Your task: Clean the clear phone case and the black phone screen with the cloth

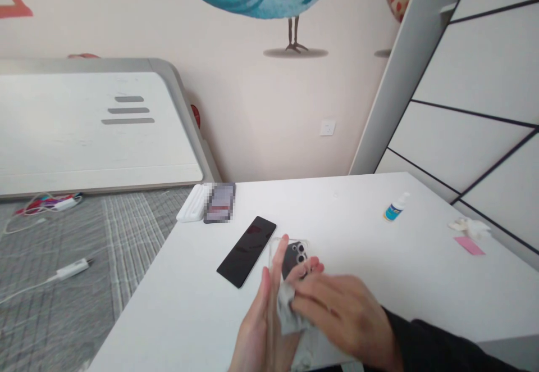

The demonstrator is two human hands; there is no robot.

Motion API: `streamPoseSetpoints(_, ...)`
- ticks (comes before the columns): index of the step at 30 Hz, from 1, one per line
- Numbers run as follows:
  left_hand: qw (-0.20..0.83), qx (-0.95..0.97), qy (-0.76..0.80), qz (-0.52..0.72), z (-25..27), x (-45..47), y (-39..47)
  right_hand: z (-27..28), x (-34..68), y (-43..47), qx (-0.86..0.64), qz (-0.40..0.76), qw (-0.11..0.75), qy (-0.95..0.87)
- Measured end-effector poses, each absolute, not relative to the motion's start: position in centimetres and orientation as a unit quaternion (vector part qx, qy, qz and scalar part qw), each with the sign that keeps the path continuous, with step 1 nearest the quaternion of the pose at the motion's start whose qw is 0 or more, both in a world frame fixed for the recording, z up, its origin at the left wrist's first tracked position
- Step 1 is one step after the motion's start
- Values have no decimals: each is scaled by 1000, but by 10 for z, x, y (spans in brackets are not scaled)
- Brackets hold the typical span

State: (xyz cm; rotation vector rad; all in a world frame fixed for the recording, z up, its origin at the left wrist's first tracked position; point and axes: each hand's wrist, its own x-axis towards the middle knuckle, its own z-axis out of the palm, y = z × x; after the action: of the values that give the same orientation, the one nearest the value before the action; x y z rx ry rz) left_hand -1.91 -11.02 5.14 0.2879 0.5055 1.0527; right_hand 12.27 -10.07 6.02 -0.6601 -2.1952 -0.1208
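My left hand holds a clear phone case upright near the table's front. Its index finger runs along the case, and other fingertips show behind it. A dark patch with round camera rings shows at the case's upper part; I cannot tell whether it belongs to the case. My right hand pinches a pale grey cloth and presses it against the case. Just left of the hands, a black smartphone lies flat with its dark screen up. The case's lower part is hidden by the cloth and fingers.
On the white table stand a small spray bottle at the right, crumpled white tissue and a pink slip. A white box and a blurred-out dark item lie at the back left corner.
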Motion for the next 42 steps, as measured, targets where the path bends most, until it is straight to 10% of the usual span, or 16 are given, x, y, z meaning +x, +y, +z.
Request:
streamPoseSetpoints(18,680,213,450,538,32,-82,-121,18,216,-12,-479,-136,337,-799)
streamPoseSetpoints(29,549,384,558,489,1,-86,-129,-32,131,-126,-527,45,225,-818)
streamPoseSetpoints(42,268,763,524,265,-5,-83,-137,-7,228,-130,-570,193,320,-732)
